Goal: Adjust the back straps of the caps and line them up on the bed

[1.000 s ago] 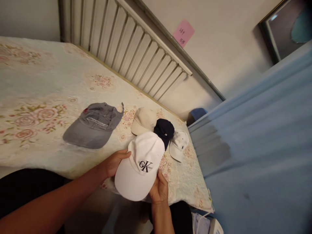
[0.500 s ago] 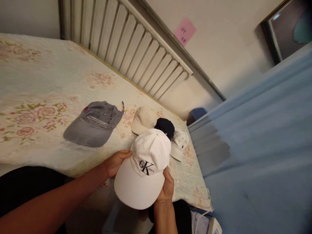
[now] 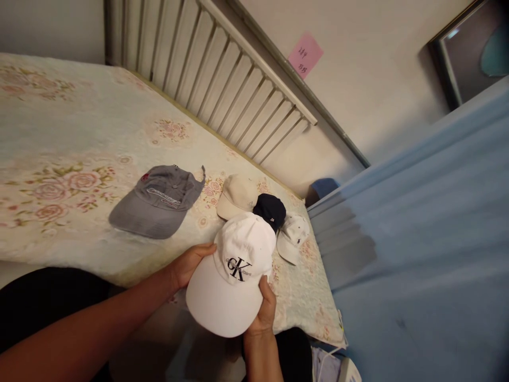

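A white baseball cap [image 3: 244, 249] with a black "CK" mark on its front is held up between both hands, brim toward me. My left hand [image 3: 194, 265] grips its left side, thumb on top near the crown. On the opposite side my right hand [image 3: 265, 307] pinches the edge, thumb uppermost; the fingers of both hands are partly hidden beneath. Behind it on the bed lie a beige cap [image 3: 237, 195], a navy cap [image 3: 270, 209] and another white cap [image 3: 293, 239] with a small dark logo. Farther left rests a grey cap [image 3: 161, 204] with lettering.
The floral-covered bed [image 3: 79, 143] runs along a pale slatted radiator [image 3: 222, 74]. A pink note [image 3: 305, 55] is stuck on the wall. Blue curtain [image 3: 417, 239] hangs on the right. Near the bed's lower right corner are a cable and a white object [image 3: 350, 371].
My right hand and the right side of the white cap have shifted slightly left. More of the navy cap shows. The other caps stay where they lay; the view has moved a little.
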A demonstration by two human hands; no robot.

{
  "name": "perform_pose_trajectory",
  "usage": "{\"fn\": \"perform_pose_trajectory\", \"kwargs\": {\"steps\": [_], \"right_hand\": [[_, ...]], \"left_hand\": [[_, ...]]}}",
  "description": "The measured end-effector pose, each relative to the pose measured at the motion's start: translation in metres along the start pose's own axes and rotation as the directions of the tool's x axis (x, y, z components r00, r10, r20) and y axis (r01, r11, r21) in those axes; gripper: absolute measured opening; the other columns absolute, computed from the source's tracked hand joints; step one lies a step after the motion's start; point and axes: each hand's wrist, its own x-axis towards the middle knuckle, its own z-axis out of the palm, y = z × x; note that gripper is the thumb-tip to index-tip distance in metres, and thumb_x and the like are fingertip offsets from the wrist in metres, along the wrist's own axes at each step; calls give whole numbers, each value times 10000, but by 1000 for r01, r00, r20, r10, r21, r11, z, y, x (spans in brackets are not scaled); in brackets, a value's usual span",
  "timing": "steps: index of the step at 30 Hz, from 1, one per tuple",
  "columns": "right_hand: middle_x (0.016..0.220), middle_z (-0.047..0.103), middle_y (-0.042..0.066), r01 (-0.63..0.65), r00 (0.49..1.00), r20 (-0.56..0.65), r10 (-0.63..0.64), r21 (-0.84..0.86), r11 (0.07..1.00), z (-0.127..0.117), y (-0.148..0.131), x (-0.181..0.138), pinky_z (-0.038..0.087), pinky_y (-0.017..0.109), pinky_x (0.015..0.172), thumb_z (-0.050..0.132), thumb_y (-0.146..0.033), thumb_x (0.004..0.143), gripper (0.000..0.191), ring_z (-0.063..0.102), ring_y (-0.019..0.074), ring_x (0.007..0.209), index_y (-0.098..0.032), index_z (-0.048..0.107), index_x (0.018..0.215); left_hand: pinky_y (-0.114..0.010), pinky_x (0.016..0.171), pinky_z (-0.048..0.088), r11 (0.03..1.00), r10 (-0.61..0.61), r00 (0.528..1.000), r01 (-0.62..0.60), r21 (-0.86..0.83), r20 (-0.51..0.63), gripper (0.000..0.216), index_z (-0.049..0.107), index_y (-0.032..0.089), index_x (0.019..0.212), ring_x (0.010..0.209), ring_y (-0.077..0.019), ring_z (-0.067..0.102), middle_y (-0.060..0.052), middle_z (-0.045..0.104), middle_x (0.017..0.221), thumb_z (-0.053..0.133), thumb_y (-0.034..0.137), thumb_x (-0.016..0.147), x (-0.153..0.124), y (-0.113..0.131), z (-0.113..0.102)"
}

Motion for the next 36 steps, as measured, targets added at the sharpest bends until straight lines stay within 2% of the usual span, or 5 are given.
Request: {"fn": "perform_pose_trajectory", "kwargs": {"steps": [5, 12, 18, 27, 36], "right_hand": [[1033, 717, 150, -13, 1000, -15, 12, -25, 1000, 1, -2, 2, 453, 561, 913, 569, -604, 741, 598, 631, 333, 1043, -130, 671, 1090], [1037, 726, 119, -84, 996, -7, 85, 107, 991, 5, -2, 2, 439, 526, 958, 597, -535, 761, 496, 632, 314, 1054, -149, 693, 1058], [1119, 696, 125, -113, 994, 7, 113, 104, 988, 6, 0, 4, 421, 541, 970, 607, -545, 749, 518, 617, 320, 1083, -150, 687, 1074], [1129, 691, 128, -151, 988, 31, 149, 97, 984, 2, 0, 7, 410, 537, 984, 564, -576, 777, 570, 607, 315, 1099, -149, 653, 1143], [1158, 670, 165, -163, 987, 10, 162, 89, 983, 5, -3, 7, 402, 558, 976, 512, -628, 786, 665, 591, 326, 1123, -114, 613, 1196]], "left_hand": [[-443, 891, 472, 996, -60, 998, 61, -60, 13, 482, 588, 25, 1177, 935, -344, 673, -200, 720, 976, 567, 345, 818, -2, 0, 2], [-441, 973, 426, 975, -147, 986, 157, -158, 73, 603, 537, 12, 1247, 1025, -340, 644, -193, 714, 1013, 532, 442, 825, -4, 0, 5], [-443, 970, 431, 965, -155, 988, 150, -214, -5, 604, 516, 3, 1274, 993, -331, 659, -182, 726, 972, 472, 441, 861, -6, 7, 11], [-390, 990, 426, 963, 2, 999, -12, -269, -39, 494, 446, 69, 1353, 972, -266, 674, -127, 741, 947, 393, 319, 930, -4, 17, 18], [-393, 975, 443, 974, 77, 997, -78, -212, -15, 539, 395, 81, 1388, 979, -264, 672, -142, 720, 1030, 374, 375, 937, -5, 17, 11]]}}
